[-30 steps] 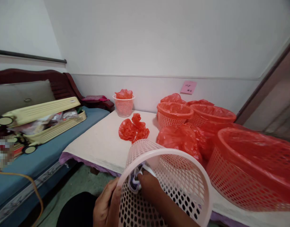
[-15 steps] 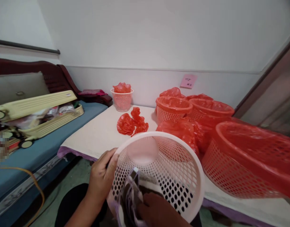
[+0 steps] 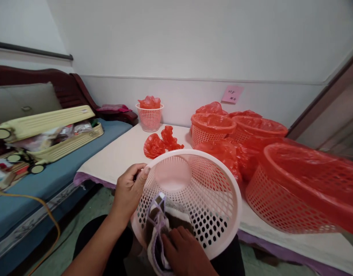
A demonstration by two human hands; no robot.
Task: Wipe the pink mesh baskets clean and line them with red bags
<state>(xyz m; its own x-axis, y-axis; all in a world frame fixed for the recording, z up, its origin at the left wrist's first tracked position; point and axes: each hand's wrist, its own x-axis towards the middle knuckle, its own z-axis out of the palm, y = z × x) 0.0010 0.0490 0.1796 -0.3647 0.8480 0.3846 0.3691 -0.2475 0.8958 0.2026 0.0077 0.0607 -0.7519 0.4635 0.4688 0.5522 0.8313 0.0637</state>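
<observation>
A pale pink mesh plastic basket [image 3: 205,174] is tilted with its mouth toward me, above my lap and against the table edge. My left hand [image 3: 129,189] is closed on the left rim, thumb on the inside. Inside the basket's lower left wall, my right hand [image 3: 183,249] presses on a brown and white cloth [image 3: 156,234] with purple edging and a small white tag. Its fingers are bent over the cloth, and the fingertips are partly hidden in the folds. Behind the rim, crumpled red plastic bags [image 3: 161,142] lie on the table.
Red-bagged baskets [image 3: 291,191] crowd the right of the white-covered table [image 3: 110,161]. A small pink basket [image 3: 150,119] with a red bag stands at the back. On the left, an open yellow suitcase [image 3: 50,122] rests on a blue bed [image 3: 113,132]; a yellow cable [image 3: 46,207] hangs down.
My right hand has shifted slightly up and farther into the basket with the cloth. The left hand keeps its hold on the rim, and the view has moved a little.
</observation>
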